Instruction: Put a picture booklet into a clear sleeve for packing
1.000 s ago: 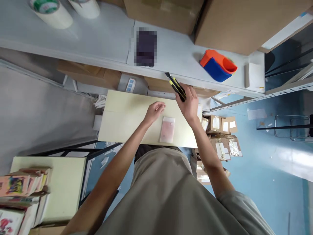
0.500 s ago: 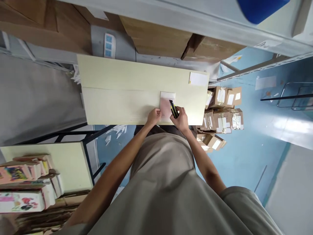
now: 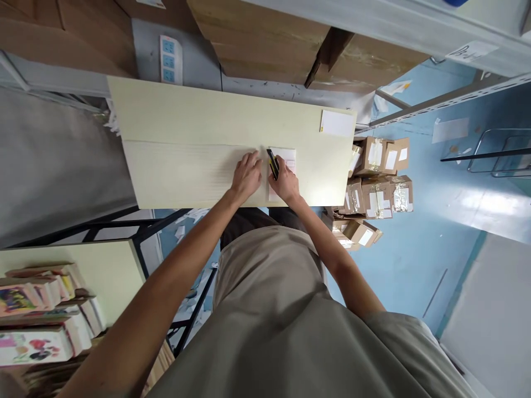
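A flat pinkish packet [image 3: 288, 156] lies on the pale yellow table [image 3: 186, 143]. My right hand [image 3: 285, 179] rests on the packet and grips a yellow and black utility knife [image 3: 272, 163], its tip pointing away from me along the packet's left edge. Just left of the packet, my left hand [image 3: 246, 177] presses flat on the table with fingers spread, holding nothing.
A white card [image 3: 337, 122] lies at the table's far right corner. Small taped cardboard parcels [image 3: 379, 177] are piled on the blue floor to the right. Large cardboard boxes [image 3: 265, 44] sit under the grey shelf beyond. Colourful books [image 3: 37, 315] are stacked on a second table at the lower left.
My right hand brought the knife down from the upper shelf to the packet, then slid it to the packet's left edge. My left hand shifted beside the packet and flattened. The view tilted downward.
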### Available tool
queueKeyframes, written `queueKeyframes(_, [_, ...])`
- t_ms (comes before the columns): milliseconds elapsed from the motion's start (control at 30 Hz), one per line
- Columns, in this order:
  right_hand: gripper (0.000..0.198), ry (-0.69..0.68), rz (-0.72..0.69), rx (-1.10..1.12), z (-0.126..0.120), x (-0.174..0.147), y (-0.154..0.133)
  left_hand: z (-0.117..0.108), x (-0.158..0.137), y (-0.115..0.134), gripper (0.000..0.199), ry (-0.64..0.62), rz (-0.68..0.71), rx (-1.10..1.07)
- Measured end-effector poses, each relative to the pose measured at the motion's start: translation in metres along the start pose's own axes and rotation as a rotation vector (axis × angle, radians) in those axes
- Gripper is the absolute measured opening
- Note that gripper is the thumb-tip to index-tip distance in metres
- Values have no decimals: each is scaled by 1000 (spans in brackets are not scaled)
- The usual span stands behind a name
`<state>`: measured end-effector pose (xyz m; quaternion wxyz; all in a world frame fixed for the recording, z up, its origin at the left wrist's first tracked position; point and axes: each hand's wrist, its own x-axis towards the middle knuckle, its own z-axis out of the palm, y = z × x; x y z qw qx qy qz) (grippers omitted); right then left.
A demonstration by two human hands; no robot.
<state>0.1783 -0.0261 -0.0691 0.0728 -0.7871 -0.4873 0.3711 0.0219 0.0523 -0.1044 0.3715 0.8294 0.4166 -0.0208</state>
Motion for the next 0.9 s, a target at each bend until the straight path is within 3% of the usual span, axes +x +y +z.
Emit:
queueKeyframes(233, [81, -47, 39, -62, 8, 25, -10, -11, 14, -8, 81, -138, 89, 102])
queueKeyframes(467, [76, -20, 25, -20, 19, 32, 2, -11, 15, -12, 85, -141, 105, 106])
queueKeyframes(900, [69, -28, 19, -99, 27, 34, -7, -16, 22, -6, 79, -171, 97, 144])
